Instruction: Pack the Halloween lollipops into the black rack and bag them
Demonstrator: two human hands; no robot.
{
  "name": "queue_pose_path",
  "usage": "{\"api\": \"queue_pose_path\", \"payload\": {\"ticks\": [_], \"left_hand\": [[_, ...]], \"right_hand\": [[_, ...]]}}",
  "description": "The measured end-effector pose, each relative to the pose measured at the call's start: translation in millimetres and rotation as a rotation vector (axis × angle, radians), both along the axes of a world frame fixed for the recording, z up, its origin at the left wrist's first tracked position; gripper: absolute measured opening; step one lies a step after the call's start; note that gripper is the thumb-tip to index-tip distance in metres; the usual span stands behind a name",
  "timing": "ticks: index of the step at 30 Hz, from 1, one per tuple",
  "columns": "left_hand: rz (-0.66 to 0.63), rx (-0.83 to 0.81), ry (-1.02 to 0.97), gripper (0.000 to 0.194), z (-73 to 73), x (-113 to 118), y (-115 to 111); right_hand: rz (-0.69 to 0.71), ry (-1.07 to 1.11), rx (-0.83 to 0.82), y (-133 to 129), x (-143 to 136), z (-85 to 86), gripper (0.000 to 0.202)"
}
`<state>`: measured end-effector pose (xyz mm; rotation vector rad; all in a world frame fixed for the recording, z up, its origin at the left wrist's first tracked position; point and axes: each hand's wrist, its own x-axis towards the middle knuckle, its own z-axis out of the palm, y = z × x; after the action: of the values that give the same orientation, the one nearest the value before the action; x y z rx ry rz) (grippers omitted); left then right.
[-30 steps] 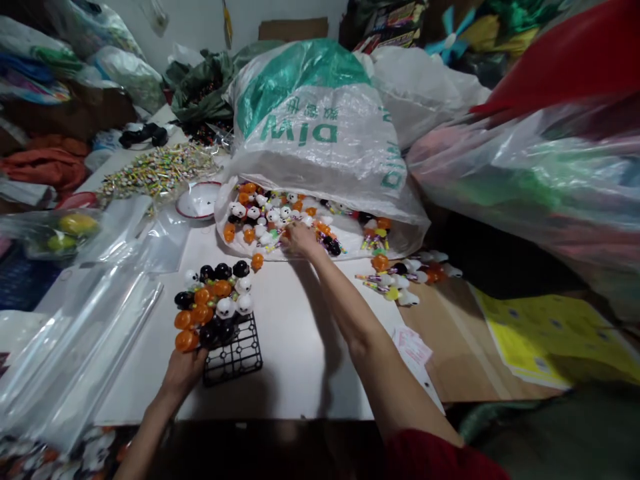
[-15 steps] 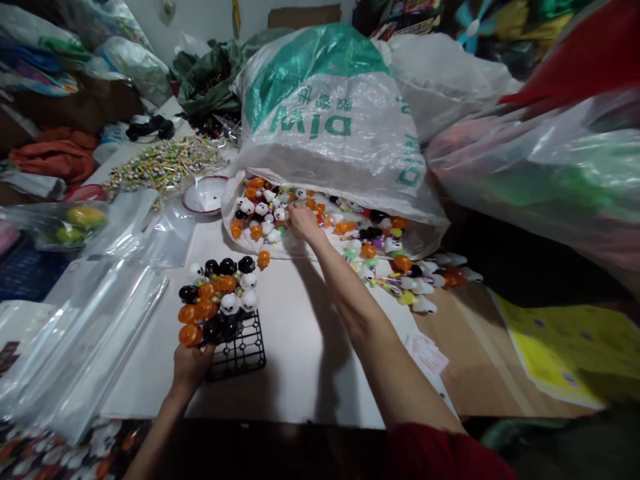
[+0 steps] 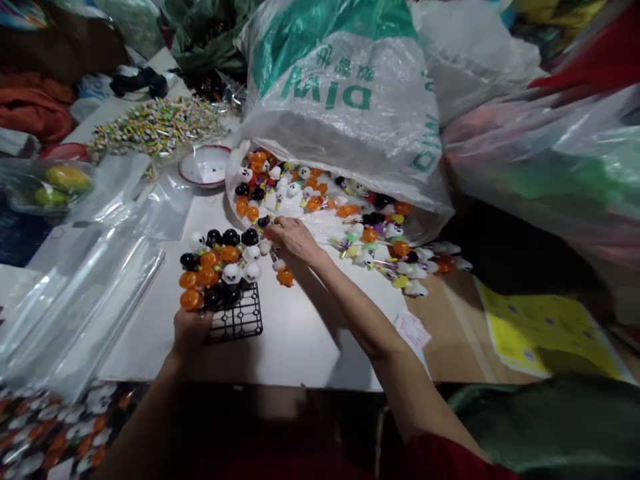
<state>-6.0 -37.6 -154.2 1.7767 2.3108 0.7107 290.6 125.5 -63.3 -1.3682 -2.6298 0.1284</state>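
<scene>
My left hand is closed around the near left corner of a black grid rack. Short sticks topped with orange pumpkin, white skull and black heads stand in the rack's slots, while its near right part shows bare grid. My right hand, fingers pinched, is just right of the rack with a few of the same Halloween-headed sticks. A black head shows at its fingertips and an orange pumpkin head hangs below the hand. The fingers partly hide the sticks.
A large white and green sack lies with its mouth toward me, loose Halloween-headed sticks spilling out rightward. A red-rimmed bowl, a heap of small colourful pieces, clear plastic bags and yellow sheets surround the work area.
My right hand has come out of the sack's mouth toward the rack, bringing several Halloween-headed sticks. My left hand keeps its hold on the rack. The view has tilted down.
</scene>
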Motion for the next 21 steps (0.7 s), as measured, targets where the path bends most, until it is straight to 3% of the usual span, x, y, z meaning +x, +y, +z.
{"api": "queue_pose_path", "payload": {"ticks": [4, 7, 9, 11, 13, 16, 18, 21], "left_hand": [[-0.090, 0.028, -0.029, 0.028, 7.5, 7.1, 4.4], [-0.086, 0.066, -0.045, 0.027, 7.6, 6.2, -1.8], [-0.068, 0.078, -0.040, 0.028, 4.8, 3.8, -8.1], [-0.055, 0.069, -0.034, 0.029, 2.6, 1.4, -13.2], [-0.056, 0.045, -0.025, 0.030, 2.7, -0.2, -15.3], [-0.099, -0.001, -0.027, 0.032, 7.6, -0.7, -15.3], [-0.121, -0.005, -0.048, 0.031, 11.3, -0.3, -16.7], [-0.101, 0.064, -0.080, 0.029, 8.4, 0.9, -19.9]], "right_hand": [[-0.011, -0.066, -0.031, 18.7, -24.0, 3.3, 0.030], [-0.113, 0.112, 0.016, 15.0, -17.2, 10.8, 0.026], [-0.237, 0.397, 0.039, -10.1, -4.2, 12.3, 0.026], [-0.360, 0.705, -0.034, -51.7, 3.8, 6.4, 0.028], [-0.409, 0.919, -0.209, -99.9, -0.4, -6.2, 0.030], [-0.445, 1.068, -0.451, -156.1, -23.7, -26.6, 0.029], [-0.522, 1.127, -0.521, -171.2, -39.5, -33.6, 0.023], [-0.563, 1.246, -0.591, -165.8, -56.4, -33.0, 0.029]]}}
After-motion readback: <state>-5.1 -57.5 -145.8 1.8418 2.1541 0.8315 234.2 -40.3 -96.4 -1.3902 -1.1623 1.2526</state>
